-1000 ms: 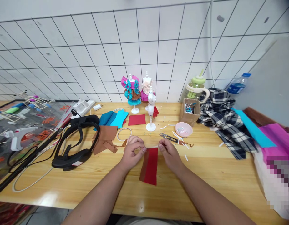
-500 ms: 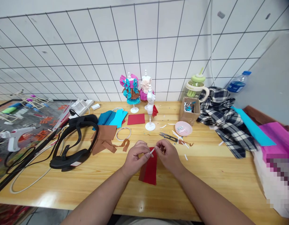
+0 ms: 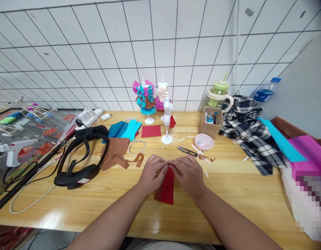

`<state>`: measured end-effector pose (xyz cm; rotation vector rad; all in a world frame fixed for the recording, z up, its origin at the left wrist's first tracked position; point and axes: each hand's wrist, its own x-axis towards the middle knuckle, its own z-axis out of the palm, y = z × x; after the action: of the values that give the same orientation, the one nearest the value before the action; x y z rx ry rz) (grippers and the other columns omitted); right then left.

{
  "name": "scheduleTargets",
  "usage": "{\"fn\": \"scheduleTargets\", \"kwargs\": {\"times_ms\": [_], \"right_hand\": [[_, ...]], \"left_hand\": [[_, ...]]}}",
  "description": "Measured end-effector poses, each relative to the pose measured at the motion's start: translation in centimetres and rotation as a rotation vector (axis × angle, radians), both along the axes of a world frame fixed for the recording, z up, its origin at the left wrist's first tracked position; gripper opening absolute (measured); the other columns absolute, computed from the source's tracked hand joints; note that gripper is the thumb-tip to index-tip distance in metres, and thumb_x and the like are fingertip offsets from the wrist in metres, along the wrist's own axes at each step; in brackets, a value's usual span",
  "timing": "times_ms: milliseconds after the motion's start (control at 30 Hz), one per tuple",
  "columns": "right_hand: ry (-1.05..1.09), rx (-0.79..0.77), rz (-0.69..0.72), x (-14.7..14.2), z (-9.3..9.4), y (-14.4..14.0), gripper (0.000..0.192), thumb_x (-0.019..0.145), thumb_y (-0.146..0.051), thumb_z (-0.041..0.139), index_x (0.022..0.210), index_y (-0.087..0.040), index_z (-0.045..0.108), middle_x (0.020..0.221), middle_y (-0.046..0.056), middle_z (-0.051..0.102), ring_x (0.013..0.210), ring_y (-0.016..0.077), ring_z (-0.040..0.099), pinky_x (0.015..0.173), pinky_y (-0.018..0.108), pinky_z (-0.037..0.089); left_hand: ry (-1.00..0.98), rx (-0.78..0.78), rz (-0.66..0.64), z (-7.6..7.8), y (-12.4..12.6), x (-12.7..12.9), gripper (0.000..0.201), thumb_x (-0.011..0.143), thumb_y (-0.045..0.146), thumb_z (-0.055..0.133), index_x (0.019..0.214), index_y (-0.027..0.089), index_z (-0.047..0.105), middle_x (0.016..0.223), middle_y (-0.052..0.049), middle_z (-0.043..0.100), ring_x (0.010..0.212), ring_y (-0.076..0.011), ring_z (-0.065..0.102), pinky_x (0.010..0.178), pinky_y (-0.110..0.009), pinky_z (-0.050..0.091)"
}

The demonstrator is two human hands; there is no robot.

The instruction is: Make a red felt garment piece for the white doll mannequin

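On the table in front of me lies a narrow piece of red fabric (image 3: pixel 167 187) with a brown strip along its left side. My left hand (image 3: pixel 153 173) is closed at its top end, thumb and fingers pinched together. From the other side my right hand (image 3: pixel 189 175) pinches the same end, and the fingertips of both hands meet there. The fingers cover the fabric's upper edge, and no white strip shows between them. Just beyond the hands stands a small bare white mannequin (image 3: pixel 167 118) on a round base. Thread snips (image 3: pixel 187 151) lie beyond my right hand.
A pink dish (image 3: pixel 204 142) of small bits and a cardboard box (image 3: pixel 211 122) sit at right. Two dressed mannequins (image 3: pixel 145 95) stand by the wall. Brown fabric pieces (image 3: pixel 116 147), a white ring (image 3: pixel 137 148) and a black headset (image 3: pixel 82 177) lie left; a glue gun (image 3: pixel 14 152) is farther left.
The white strip that was held between my fingers has gone from sight. My right hand has turned palm-down and moved in, so both hands' fingertips now meet at the fabric's top.
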<state>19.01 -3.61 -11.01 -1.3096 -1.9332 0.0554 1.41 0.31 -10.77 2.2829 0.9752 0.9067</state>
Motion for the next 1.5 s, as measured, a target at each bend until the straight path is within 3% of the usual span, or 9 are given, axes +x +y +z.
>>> {"fn": "scheduleTargets", "kwargs": {"times_ms": [367, 667, 1000, 1133, 1333, 1500], "right_hand": [[0.123, -0.087, -0.036, -0.3, 0.1, 0.0, 0.012, 0.090, -0.024, 0.056, 0.085, -0.022, 0.067, 0.080, 0.004, 0.068, 0.078, 0.0199, 0.057, 0.076, 0.035, 0.044], [0.540, -0.421, 0.004, -1.0, -0.1, 0.4, 0.013, 0.085, -0.026, 0.058, 0.079, -0.020, 0.069, 0.069, 0.001, 0.063, 0.059, 0.0140, 0.054, 0.055, 0.027, 0.043], [0.515, -0.360, 0.067, -0.9, -0.3, 0.1, 0.015, 0.088, -0.025, 0.059, 0.090, -0.023, 0.074, 0.083, 0.003, 0.071, 0.074, 0.0170, 0.062, 0.065, 0.029, 0.047], [0.524, -0.377, 0.027, -0.9, -0.4, 0.2, 0.015, 0.088, -0.026, 0.059, 0.087, -0.023, 0.073, 0.081, 0.003, 0.070, 0.070, 0.0167, 0.061, 0.063, 0.029, 0.047], [0.506, -0.397, 0.063, -0.8, -0.6, 0.2, 0.014, 0.086, -0.022, 0.060, 0.088, -0.022, 0.074, 0.080, 0.003, 0.071, 0.070, 0.0160, 0.062, 0.063, 0.028, 0.048], [0.422, -0.288, 0.059, -1.0, -0.8, 0.0, 0.015, 0.089, -0.022, 0.059, 0.092, -0.023, 0.074, 0.084, 0.003, 0.072, 0.076, 0.0162, 0.064, 0.071, 0.028, 0.051]], "left_hand": [[0.176, 0.244, 0.039, 0.2, -0.3, 0.0, 0.018, 0.089, 0.023, 0.052, 0.094, 0.023, 0.069, 0.085, -0.006, 0.069, 0.083, -0.0225, 0.055, 0.080, -0.042, 0.041], [0.105, 0.171, 0.064, 0.2, 0.0, -0.1, 0.014, 0.088, 0.026, 0.053, 0.083, 0.021, 0.066, 0.078, -0.005, 0.066, 0.079, -0.0209, 0.056, 0.074, -0.039, 0.041], [-0.021, 0.160, 0.042, 0.0, 0.9, -0.3, 0.015, 0.085, 0.019, 0.055, 0.074, 0.020, 0.065, 0.063, -0.001, 0.063, 0.065, -0.0163, 0.052, 0.066, -0.032, 0.042], [-0.041, 0.152, 0.012, -0.1, 0.9, -0.3, 0.011, 0.086, 0.021, 0.057, 0.081, 0.020, 0.067, 0.068, -0.002, 0.066, 0.069, -0.0164, 0.055, 0.067, -0.031, 0.044], [-0.045, 0.135, 0.010, -0.4, 0.9, -0.3, 0.012, 0.082, 0.019, 0.058, 0.071, 0.020, 0.063, 0.063, -0.001, 0.063, 0.066, -0.0160, 0.054, 0.066, -0.031, 0.044], [-0.079, 0.093, 0.035, -0.3, 1.1, 0.0, 0.014, 0.079, 0.014, 0.055, 0.070, 0.020, 0.064, 0.065, -0.001, 0.066, 0.066, -0.0156, 0.056, 0.065, -0.030, 0.045]]}}
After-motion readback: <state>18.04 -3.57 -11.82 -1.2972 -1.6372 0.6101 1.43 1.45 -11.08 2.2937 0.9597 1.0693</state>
